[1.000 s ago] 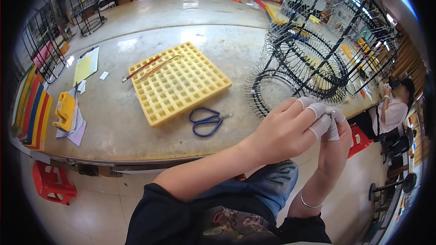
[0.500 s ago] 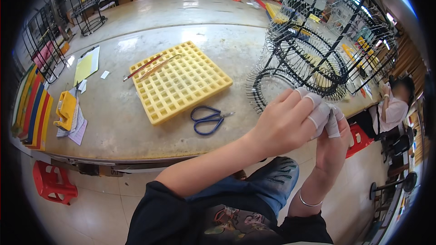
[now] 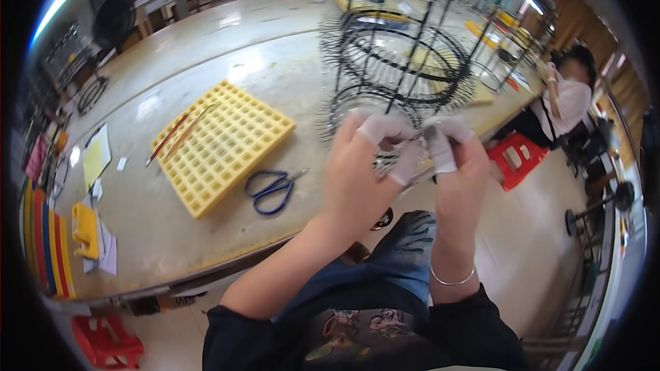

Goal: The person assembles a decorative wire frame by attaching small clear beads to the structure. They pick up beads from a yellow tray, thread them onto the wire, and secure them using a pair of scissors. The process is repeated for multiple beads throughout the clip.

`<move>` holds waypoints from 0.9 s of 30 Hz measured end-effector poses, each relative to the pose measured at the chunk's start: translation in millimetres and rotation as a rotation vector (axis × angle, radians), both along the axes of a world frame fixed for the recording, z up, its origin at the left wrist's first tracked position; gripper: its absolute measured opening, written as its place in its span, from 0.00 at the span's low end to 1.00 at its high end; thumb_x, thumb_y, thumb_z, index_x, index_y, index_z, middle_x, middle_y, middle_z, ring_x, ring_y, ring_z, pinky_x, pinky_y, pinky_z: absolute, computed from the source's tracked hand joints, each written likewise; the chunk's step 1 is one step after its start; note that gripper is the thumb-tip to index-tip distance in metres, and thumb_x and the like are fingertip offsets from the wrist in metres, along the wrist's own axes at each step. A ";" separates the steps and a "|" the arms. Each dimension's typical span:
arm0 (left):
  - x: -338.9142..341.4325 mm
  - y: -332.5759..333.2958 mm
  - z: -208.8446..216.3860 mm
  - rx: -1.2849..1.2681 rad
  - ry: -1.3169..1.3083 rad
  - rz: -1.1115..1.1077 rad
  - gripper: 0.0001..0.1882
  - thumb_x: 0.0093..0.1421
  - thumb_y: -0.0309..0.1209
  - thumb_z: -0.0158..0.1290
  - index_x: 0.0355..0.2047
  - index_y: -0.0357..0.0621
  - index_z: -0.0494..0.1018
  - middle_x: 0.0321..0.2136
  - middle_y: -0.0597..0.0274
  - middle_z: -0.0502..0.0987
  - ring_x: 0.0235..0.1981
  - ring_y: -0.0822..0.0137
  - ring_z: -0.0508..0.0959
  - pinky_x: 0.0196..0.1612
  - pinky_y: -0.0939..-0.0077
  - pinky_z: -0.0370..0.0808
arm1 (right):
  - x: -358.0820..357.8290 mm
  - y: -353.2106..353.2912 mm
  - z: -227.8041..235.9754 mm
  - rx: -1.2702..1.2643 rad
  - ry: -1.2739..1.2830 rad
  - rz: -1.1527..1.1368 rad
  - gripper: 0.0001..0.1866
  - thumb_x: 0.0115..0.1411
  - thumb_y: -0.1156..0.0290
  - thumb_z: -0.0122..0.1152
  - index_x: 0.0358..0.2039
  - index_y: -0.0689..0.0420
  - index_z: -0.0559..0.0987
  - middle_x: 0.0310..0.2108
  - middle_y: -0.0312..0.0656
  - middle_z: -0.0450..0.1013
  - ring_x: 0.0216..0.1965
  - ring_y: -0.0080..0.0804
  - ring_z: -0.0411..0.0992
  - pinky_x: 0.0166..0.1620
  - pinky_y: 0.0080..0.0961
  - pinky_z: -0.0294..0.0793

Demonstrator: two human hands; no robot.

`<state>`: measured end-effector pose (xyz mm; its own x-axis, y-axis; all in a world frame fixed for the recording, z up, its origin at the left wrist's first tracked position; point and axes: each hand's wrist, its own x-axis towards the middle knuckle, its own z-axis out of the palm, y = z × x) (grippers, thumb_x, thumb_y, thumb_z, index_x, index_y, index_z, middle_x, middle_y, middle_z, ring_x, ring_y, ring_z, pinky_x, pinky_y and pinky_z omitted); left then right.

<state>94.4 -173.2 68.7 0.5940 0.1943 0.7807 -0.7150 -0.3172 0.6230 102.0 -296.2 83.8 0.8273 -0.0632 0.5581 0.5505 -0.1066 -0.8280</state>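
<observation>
My left hand (image 3: 368, 154) and my right hand (image 3: 455, 154) are raised close together at the table's near edge, in front of a black wire rack (image 3: 405, 62). White finger covers sit on several fingers of both. The fingers of each hand are curled into a pinch, with the fingertips almost meeting. Whatever they hold is too small and blurred to name. Small shiny bits show below the left fingers, but I cannot tell whether they are held. Left of my hands, blue-handled scissors (image 3: 269, 191) lie on the table beside a yellow grid tray (image 3: 237, 165).
A red pencil-like stick (image 3: 167, 139) and a thin tan tool (image 3: 189, 134) rest on the tray. At the left are a clipboard (image 3: 96, 158), a yellow tape dispenser (image 3: 84, 230) and coloured boards (image 3: 48, 240). A person (image 3: 567, 89) sits at the right near a red stool (image 3: 515, 159).
My view has turned, so table and rack appear further left. My hands, pressed together before, now show a small gap between them, and the left fingers are more curled into view.
</observation>
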 end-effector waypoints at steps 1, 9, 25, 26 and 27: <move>3.0 0.8 -4.4 0.039 -0.067 0.055 0.09 0.48 0.24 0.59 0.31 0.44 0.73 0.27 0.62 0.72 0.29 0.64 0.71 0.31 0.73 0.69 | 0.7 1.4 0.3 0.028 0.012 0.035 0.05 0.59 0.74 0.58 0.34 0.62 0.75 0.29 0.32 0.70 0.32 0.17 0.67 0.38 0.15 0.67; 6.6 -7.9 -7.8 0.239 -0.342 0.330 0.12 0.41 0.23 0.60 0.29 0.45 0.74 0.27 0.65 0.71 0.27 0.63 0.70 0.29 0.71 0.64 | -3.5 2.0 4.5 0.163 0.145 0.076 0.07 0.58 0.73 0.60 0.33 0.63 0.75 0.29 0.33 0.72 0.31 0.16 0.68 0.37 0.15 0.68; -0.3 -0.2 10.8 -0.085 0.251 -0.164 0.07 0.51 0.23 0.54 0.32 0.38 0.73 0.26 0.64 0.69 0.26 0.71 0.70 0.31 0.80 0.65 | 3.8 -0.7 -3.7 -0.031 -0.037 -0.014 0.05 0.57 0.76 0.58 0.32 0.64 0.75 0.31 0.36 0.67 0.31 0.20 0.66 0.37 0.17 0.67; -1.1 0.4 11.1 -0.098 0.269 -0.179 0.07 0.51 0.22 0.54 0.32 0.38 0.73 0.26 0.63 0.69 0.27 0.71 0.70 0.32 0.79 0.66 | 3.5 -3.2 -0.1 -0.066 -0.053 -0.004 0.05 0.57 0.76 0.58 0.32 0.64 0.76 0.31 0.36 0.67 0.31 0.20 0.66 0.37 0.18 0.67; -1.8 1.7 10.4 -0.111 0.286 -0.195 0.08 0.50 0.22 0.54 0.33 0.38 0.73 0.27 0.63 0.69 0.28 0.71 0.70 0.33 0.79 0.67 | 3.3 -4.4 2.4 -0.102 -0.069 0.005 0.05 0.57 0.76 0.58 0.32 0.64 0.76 0.31 0.36 0.67 0.31 0.20 0.66 0.37 0.18 0.68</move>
<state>92.6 -171.5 79.1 0.8196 0.1301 0.5579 -0.5470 -0.1117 0.8297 105.3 -300.5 86.2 0.7871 0.0004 0.6168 0.6062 -0.1852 -0.7734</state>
